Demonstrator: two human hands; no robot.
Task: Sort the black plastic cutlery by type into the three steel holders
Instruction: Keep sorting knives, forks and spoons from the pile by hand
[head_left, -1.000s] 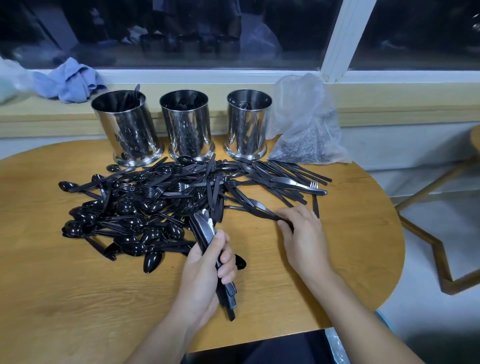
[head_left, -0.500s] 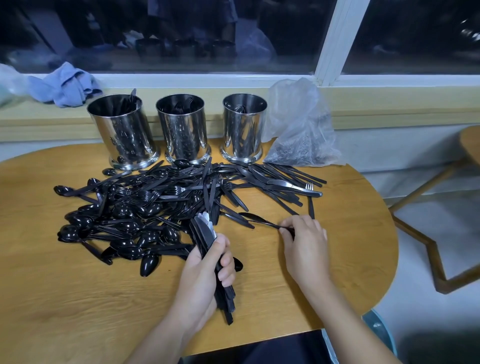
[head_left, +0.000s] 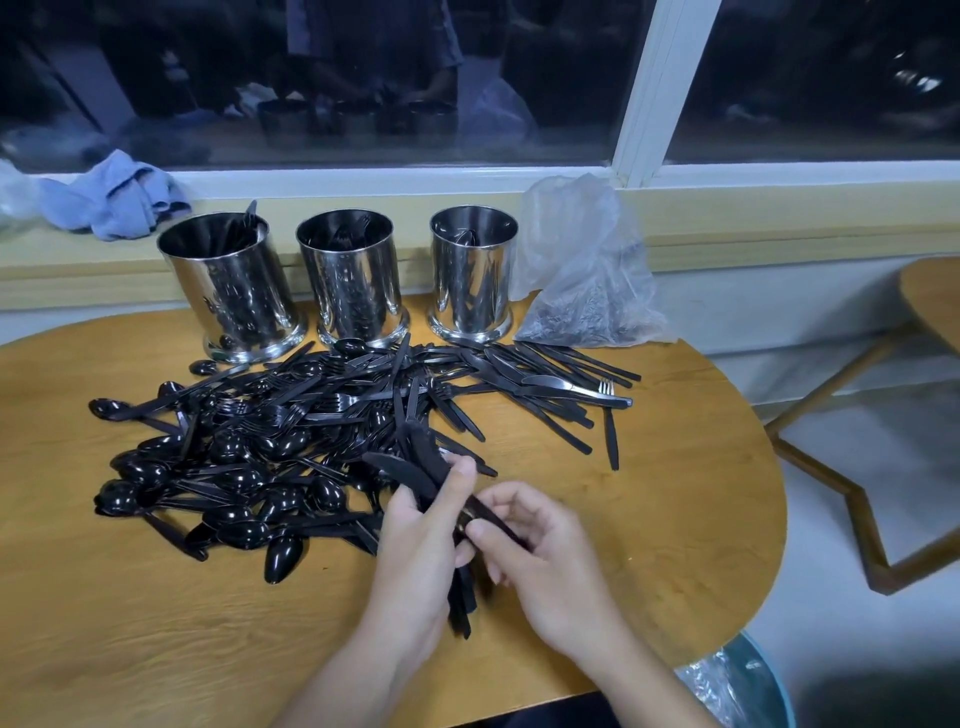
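The left hand (head_left: 415, 540) had its fingers clamped round a bundle of knives (head_left: 441, 499); the right hand (head_left: 540, 551) pinched one knife against it. Beyond lay the cutlery pile (head_left: 291, 431) on the desk (head_left: 675, 493), before three steel holders (head_left: 353, 280).

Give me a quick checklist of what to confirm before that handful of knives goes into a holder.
1. Bundle of knives gripped in left hand: ok.
2. Right hand has its knife seated in the bundle: not ok, fingers pinch it at the bundle.
3. Bundle holds knives only: cannot tell.
4. Which steel holder takes knives: cannot tell, contents dark.
5. Right holder upright, mouth open: ok.
6. Path over the cutlery pile clear: ok.
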